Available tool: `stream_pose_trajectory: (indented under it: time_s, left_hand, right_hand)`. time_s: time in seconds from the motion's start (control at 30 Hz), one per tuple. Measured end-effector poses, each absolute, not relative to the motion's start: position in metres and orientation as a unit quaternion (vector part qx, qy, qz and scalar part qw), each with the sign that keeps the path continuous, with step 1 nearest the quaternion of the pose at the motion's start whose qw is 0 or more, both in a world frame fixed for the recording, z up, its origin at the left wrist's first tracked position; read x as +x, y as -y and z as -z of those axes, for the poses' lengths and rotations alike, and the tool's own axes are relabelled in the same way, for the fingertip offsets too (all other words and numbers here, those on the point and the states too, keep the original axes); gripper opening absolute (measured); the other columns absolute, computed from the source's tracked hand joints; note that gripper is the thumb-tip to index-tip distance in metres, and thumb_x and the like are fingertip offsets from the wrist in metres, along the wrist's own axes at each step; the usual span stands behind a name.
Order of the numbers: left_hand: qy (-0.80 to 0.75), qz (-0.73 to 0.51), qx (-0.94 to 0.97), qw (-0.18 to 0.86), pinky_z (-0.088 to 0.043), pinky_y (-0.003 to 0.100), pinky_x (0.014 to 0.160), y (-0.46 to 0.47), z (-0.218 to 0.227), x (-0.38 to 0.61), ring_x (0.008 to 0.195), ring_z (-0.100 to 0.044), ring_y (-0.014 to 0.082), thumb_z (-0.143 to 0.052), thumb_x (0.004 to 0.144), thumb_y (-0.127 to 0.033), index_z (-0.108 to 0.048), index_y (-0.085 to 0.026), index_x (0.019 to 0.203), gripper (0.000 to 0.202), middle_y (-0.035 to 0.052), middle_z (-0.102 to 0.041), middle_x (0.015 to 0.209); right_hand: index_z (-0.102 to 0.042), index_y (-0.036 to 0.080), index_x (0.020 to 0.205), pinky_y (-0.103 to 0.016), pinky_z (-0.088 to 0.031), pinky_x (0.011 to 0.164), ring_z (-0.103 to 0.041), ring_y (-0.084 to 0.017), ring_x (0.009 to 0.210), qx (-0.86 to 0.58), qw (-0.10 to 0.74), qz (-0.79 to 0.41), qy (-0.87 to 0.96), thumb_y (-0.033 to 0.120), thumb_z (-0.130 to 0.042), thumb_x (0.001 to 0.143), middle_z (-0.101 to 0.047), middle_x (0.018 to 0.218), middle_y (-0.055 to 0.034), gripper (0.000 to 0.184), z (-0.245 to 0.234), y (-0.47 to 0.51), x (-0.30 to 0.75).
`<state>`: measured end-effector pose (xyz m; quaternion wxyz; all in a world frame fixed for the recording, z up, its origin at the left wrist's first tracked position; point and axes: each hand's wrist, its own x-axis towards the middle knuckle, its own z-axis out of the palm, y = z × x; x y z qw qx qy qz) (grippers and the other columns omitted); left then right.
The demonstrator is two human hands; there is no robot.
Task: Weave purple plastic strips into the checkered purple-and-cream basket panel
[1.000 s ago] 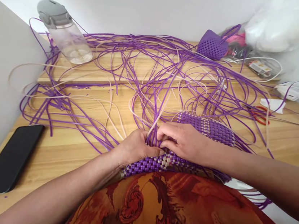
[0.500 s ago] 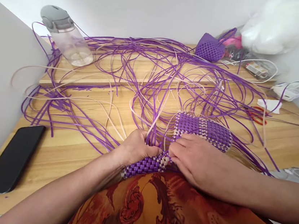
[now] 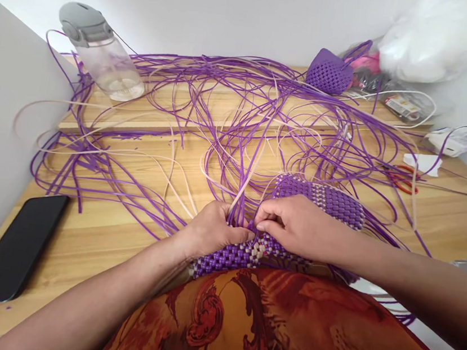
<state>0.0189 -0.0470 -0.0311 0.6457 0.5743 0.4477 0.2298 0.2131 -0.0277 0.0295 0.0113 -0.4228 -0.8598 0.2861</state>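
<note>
A woven purple-and-cream piece [image 3: 223, 259] lies against the table's front edge, close to my body. My left hand [image 3: 214, 229] grips its upper edge, with a bundle of purple and cream strips [image 3: 240, 193] rising between thumb and fingers. Beside it, my right hand [image 3: 285, 224] pinches a purple strip [image 3: 253, 223] at the weave, thumb and forefinger pressed together. Behind the right hand shows a woven purple panel with cream bands [image 3: 332, 201], partly covered by that hand.
Long loose strips [image 3: 212, 70] sprawl over the wooden table [image 3: 130, 185]. A bottle [image 3: 110, 66] tilts in view at the back left, and a black phone [image 3: 15, 250] lies at the left. Red-handled pliers or scissors [image 3: 405, 179], a small purple woven pouch [image 3: 329, 73] and a white bag [image 3: 433, 40] are at the right.
My right hand has lifted and shifted slightly left from the weave, turning so its thumb and forefinger pinch near the left thumb. The left hand has kept its hold.
</note>
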Motion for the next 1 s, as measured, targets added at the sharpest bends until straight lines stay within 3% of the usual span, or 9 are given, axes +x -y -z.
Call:
stream_pose_trajectory:
  time_s: [0.23,0.43,0.67,0.87,1.0]
  left_hand:
    - [-0.411,-0.251,0.543,0.688,-0.037,0.023,0.064,0.045,0.036,0.018,0.064,-0.047,0.0102,-0.069,0.072,-0.028,-0.065,-0.013,0.08,0.018,-0.0021,-0.056,0.069]
    - [-0.446,-0.25,0.529,0.678,-0.038,0.022,0.064,0.048,0.033,0.02,0.065,-0.05,0.0105,-0.073,0.067,-0.029,-0.066,-0.014,0.083,0.023,-0.0021,-0.059,0.072]
    - [-0.469,-0.232,0.567,0.636,-0.04,0.023,0.064,0.049,0.03,0.023,0.066,-0.052,0.0114,-0.067,0.068,-0.022,-0.065,-0.014,0.082,0.017,-0.0014,-0.061,0.074]
    - [-0.493,-0.225,0.583,0.605,-0.037,0.021,0.055,0.049,0.031,0.023,0.057,-0.046,0.0093,-0.066,0.067,-0.025,-0.06,-0.015,0.069,0.012,-0.0032,-0.054,0.063]
    - [-0.492,-0.23,0.592,0.596,-0.038,0.022,0.055,0.05,0.03,0.023,0.057,-0.048,0.0102,-0.066,0.067,-0.027,-0.062,-0.014,0.072,0.015,-0.0022,-0.056,0.064]
  right_hand:
    - [-0.063,0.016,0.082,-0.018,-0.032,0.055,-0.048,-0.006,0.055,-0.408,0.047,-0.348,0.843,0.015,-0.055,0.078,-0.06,0.065,0.0036,0.009,-0.024,0.021,0.205]
    - [-0.059,0.017,0.093,-0.019,-0.033,0.058,-0.049,-0.007,0.058,-0.411,0.082,-0.35,0.838,0.011,-0.05,0.079,-0.06,0.069,0.0029,0.017,-0.022,0.032,0.205]
    - [-0.051,0.019,0.11,-0.023,-0.036,0.065,-0.057,-0.013,0.074,-0.379,0.033,-0.325,0.866,0.011,-0.047,0.082,-0.064,0.083,-0.0018,0.03,-0.031,0.044,0.212]
    - [-0.051,0.018,0.087,-0.025,-0.025,0.053,-0.05,-0.012,0.057,-0.435,-0.065,-0.21,0.873,0.016,-0.042,0.086,-0.059,0.068,-0.0009,0.009,-0.04,0.054,0.226]
    - [-0.051,0.018,0.09,-0.025,-0.021,0.05,-0.045,-0.011,0.049,-0.453,-0.083,-0.196,0.866,0.016,-0.04,0.086,-0.057,0.062,0.0007,0.012,-0.046,0.056,0.228]
